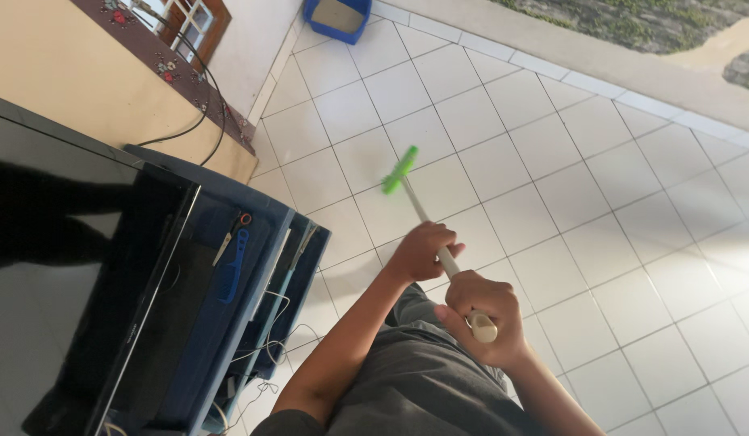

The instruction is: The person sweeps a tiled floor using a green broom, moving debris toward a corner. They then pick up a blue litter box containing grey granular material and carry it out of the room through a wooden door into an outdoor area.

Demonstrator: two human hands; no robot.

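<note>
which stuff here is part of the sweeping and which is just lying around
In use:
- green-headed broom
- left hand and right hand, both gripping its pale handle
- white tiled floor
- maybe the blue dustpan

Lying about:
- blue comb
- scissors
- black screen
- black cables

The floor [552, 202] is made of big white square tiles. A green broom head [399, 169] rests on it near the middle. A blue dustpan [337, 18] sits at the far edge. A blue shelf unit [269, 266] stands along the left edge.
</note>
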